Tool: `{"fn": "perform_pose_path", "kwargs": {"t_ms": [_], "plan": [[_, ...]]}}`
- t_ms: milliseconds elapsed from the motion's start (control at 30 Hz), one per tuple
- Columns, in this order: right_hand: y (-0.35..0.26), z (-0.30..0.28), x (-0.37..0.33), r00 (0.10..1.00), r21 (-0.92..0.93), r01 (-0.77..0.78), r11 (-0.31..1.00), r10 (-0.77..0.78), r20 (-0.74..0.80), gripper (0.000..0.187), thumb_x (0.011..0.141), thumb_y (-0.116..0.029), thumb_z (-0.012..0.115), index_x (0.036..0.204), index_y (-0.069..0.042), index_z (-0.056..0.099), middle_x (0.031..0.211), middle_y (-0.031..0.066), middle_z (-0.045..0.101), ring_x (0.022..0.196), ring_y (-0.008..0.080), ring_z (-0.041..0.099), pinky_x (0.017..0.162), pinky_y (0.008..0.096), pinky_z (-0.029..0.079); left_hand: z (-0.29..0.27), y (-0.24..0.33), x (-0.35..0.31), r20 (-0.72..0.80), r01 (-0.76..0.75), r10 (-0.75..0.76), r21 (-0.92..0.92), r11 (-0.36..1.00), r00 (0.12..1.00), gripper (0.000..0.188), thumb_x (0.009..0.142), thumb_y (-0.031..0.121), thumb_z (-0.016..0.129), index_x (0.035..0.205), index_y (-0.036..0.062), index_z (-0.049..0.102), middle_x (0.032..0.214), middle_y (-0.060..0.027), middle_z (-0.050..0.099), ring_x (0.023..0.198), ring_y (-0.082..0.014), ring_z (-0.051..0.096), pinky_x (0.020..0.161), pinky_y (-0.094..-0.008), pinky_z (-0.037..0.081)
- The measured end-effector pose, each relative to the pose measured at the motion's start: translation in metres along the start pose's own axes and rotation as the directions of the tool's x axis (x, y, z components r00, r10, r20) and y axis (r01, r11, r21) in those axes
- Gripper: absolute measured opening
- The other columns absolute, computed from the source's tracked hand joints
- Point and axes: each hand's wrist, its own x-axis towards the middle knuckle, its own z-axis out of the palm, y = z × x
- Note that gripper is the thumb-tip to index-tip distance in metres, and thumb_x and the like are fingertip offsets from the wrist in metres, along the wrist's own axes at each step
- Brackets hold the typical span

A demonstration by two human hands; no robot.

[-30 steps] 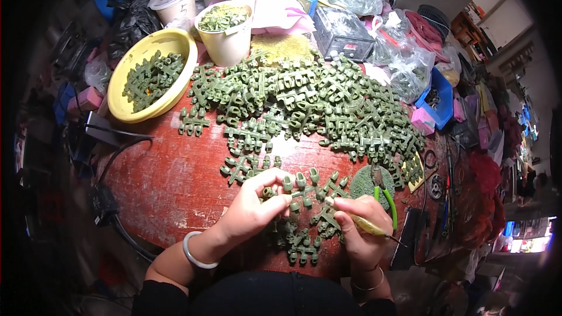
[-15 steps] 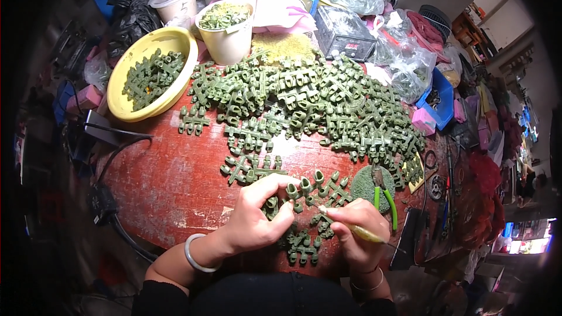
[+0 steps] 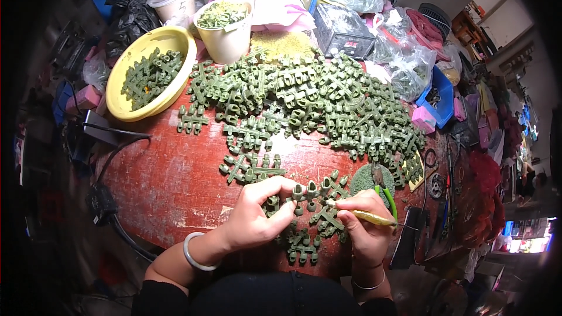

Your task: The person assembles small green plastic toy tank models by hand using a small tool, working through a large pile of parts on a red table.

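Observation:
Between the thumb and fingers of my left hand [image 3: 257,213] is a dark green branched piece [image 3: 311,189] with short, open tube-like ends facing up. My right hand [image 3: 367,225] pinches a slim tool with a yellow handle [image 3: 374,217]; a thin metal spike sticks out behind it. The tool's front tip is just right of the held piece and looks apart from it. Similar green pieces [image 3: 303,248] lie on the red table beneath and between my hands. Beyond my right hand, green-handled pliers [image 3: 391,200] rest against a round green pad [image 3: 363,179], partly hidden by the hand.
A large heap of green pieces [image 3: 304,96] covers the back of the worn red table [image 3: 158,175]. To its left are a yellow basin [image 3: 186,58] of such pieces and a white bucket [image 3: 231,44]. A black box [image 3: 345,32] and a blue tray [image 3: 445,102] stand behind and right.
My right hand has drawn back to the right with the tool, away from the held piece. My left hand has shifted the piece slightly right.

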Motion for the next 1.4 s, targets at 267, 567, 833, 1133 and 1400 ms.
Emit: {"fn": "perform_pose_path", "kwargs": {"t_ms": [267,567,833,1133,1400], "plan": [[0.003,-0.001,-0.001,0.999,0.100,-0.041,0.994,0.042,-0.002,0.015,0.081,0.001,0.076,0.096,0.000,0.074,0.087,0.0083,0.070,0.076,0.0153,0.060,0.067,0.0259,0.046,-0.003,0.000,0.000,0.034,0.117,-0.113,-0.131,0.984,0.993,0.018,0.087,0.001,0.060,0.104,-0.0038,0.066,0.100,-0.0078,0.068,0.094,-0.0124,0.061,0.088,-0.0284,0.048],[0.001,-0.002,0.000,0.979,-0.041,0.204,0.978,-0.202,0.039,0.018,0.080,-0.002,0.077,0.097,-0.002,0.074,0.084,0.0075,0.069,0.069,0.0175,0.057,0.063,0.0290,0.045,-0.004,-0.001,0.000,0.036,0.191,-0.188,-0.212,0.958,0.981,0.013,0.090,-0.003,0.058,0.103,-0.0018,0.063,0.100,-0.0049,0.063,0.077,-0.0074,0.059,0.069,-0.0230,0.050],[-0.002,0.001,-0.003,0.962,-0.224,0.225,0.948,-0.253,-0.104,0.017,0.082,-0.003,0.076,0.098,-0.001,0.073,0.083,0.0073,0.066,0.068,0.0169,0.056,0.064,0.0287,0.044,-0.004,-0.003,0.001,0.029,0.200,-0.198,-0.227,0.953,0.980,0.012,0.091,-0.003,0.057,0.102,-0.0018,0.063,0.097,-0.0049,0.062,0.076,-0.0073,0.059,0.068,-0.0228,0.050],[-0.001,-0.001,0.000,0.967,-0.182,0.229,0.956,-0.245,-0.072,0.016,0.084,-0.005,0.075,0.099,0.000,0.072,0.083,0.0078,0.067,0.068,0.0175,0.057,0.064,0.0275,0.046,-0.006,0.004,0.004,0.060,0.383,-0.405,-0.475,0.793,0.912,0.017,0.088,0.003,0.060,0.103,-0.0023,0.063,0.088,-0.0044,0.062,0.073,-0.0095,0.059,0.068,-0.0246,0.049],[0.001,0.001,-0.004,0.944,-0.190,0.304,0.933,-0.323,-0.073,0.018,0.088,-0.013,0.074,0.102,-0.002,0.072,0.084,0.0085,0.067,0.073,0.0178,0.061,0.063,0.0279,0.048,-0.011,-0.001,0.008,0.154,0.471,-0.500,-0.642,0.605,0.852,0.017,0.092,0.007,0.057,0.106,-0.0011,0.062,0.079,-0.0025,0.062,0.068,-0.0088,0.058,0.064,-0.0246,0.048]]}}
